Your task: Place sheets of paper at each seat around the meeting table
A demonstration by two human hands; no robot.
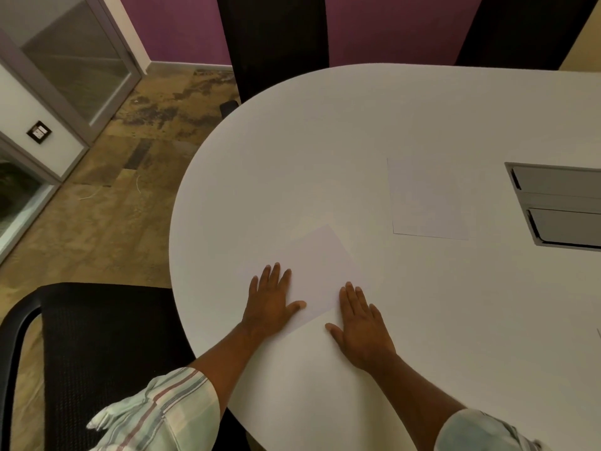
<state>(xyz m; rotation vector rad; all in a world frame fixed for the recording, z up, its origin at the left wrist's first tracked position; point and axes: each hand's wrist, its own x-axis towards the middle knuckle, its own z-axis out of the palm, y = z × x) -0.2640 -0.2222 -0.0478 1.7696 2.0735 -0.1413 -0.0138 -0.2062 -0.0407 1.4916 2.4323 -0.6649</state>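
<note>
A white sheet of paper [317,270] lies angled on the white meeting table [325,141], near its rounded left end. My left hand [271,299] rests flat on the sheet's left part, fingers spread. My right hand [362,323] lies flat with its fingertips on the sheet's right corner and its palm on the table. Neither hand grips anything. A second pile of white paper [427,198] lies farther in, to the right, with nothing touching it.
A black mesh chair [97,346] stands at the table's near left edge. Two more black chair backs, one [276,37] and another [527,24], rise at the far side against a purple wall. A grey cable hatch [559,206] is set into the table at right. A glass door [71,60] is at far left.
</note>
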